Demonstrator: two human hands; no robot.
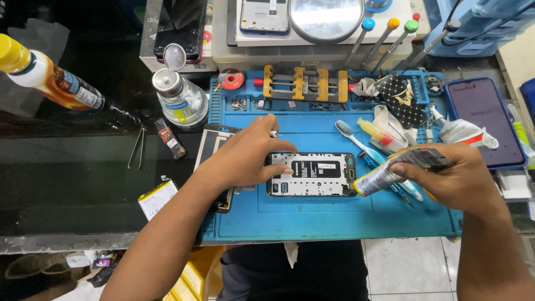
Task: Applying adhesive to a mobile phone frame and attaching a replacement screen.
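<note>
Cluttered repair bench here, with a blue silicone work mat (312,217) on a dark glossy tabletop (67,184). In the middle of the mat lies an opened black smartphone with its back cover off (311,174), insides facing up. The left hand (245,153) rests flat on the phone's left end, fingers spread, pinning it rather than gripping. The right hand (454,175) is wrapped tight around a small white glue tube (384,177), nozzle end just beside the phone's right edge. A white-and-blue toothbrush (356,142) lies close behind.
</note>
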